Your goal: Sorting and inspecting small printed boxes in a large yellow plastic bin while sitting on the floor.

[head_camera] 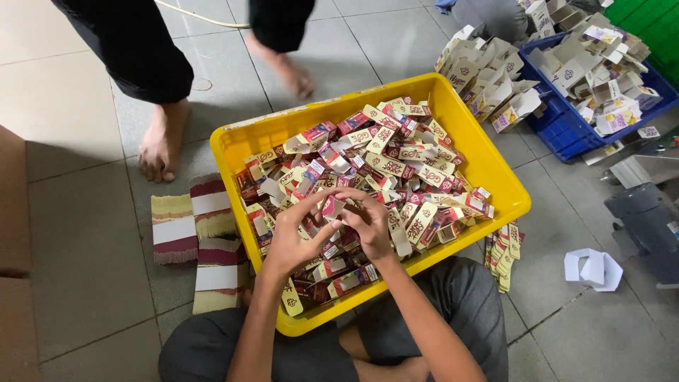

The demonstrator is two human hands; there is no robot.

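Observation:
Over the near part of a yellow plastic crate (488, 166) my left hand (297, 237) and my right hand (368, 223) meet, both gripping one small red-and-cream carton (330, 207) between their fingertips. The crate is heaped with several folded small cartons (396, 152) of the same red and cream print. My forearms reach in from the bottom edge, above my crossed legs in grey shorts.
Bundles of flat carton blanks (194, 233) lie left of the crate, and a smaller stack (503, 255) at its right. A blue crate (566, 124) of white cartons stands far right. A person's bare feet (161, 145) stand behind. A grey machine (647, 219) sits right.

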